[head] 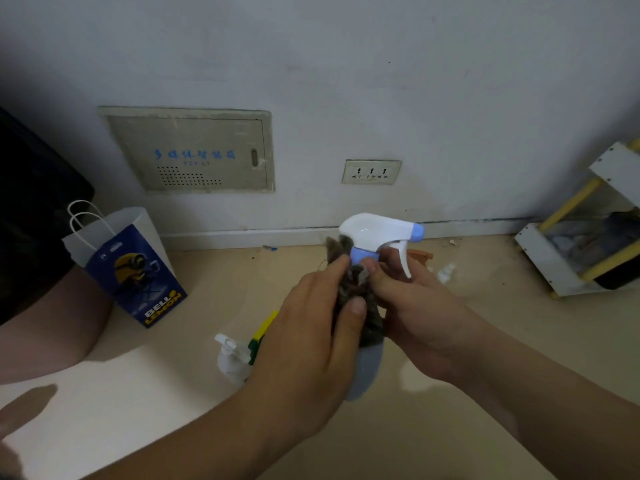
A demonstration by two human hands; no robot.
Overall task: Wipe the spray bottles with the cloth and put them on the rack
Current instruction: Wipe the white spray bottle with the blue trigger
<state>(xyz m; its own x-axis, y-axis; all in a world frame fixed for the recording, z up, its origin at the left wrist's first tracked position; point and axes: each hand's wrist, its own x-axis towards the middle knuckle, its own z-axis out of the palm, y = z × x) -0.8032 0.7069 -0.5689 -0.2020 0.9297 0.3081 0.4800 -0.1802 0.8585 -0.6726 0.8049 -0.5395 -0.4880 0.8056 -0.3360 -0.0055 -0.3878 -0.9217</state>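
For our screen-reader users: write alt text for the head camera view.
The left hand wraps a dark cloth around a white-and-blue spray bottle while the right hand grips its neck. A second spray bottle sits on the floor below, with a paper bag at left and a white-and-yellow rack at right.

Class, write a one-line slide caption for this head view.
Left hand presses the cloth on a spray bottle held by the right hand, rack nearby.

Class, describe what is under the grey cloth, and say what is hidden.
A spray bottle: its white trigger head and blue collar show above the cloth, its pale base below. Its middle is covered by cloth, left hand and right hand.
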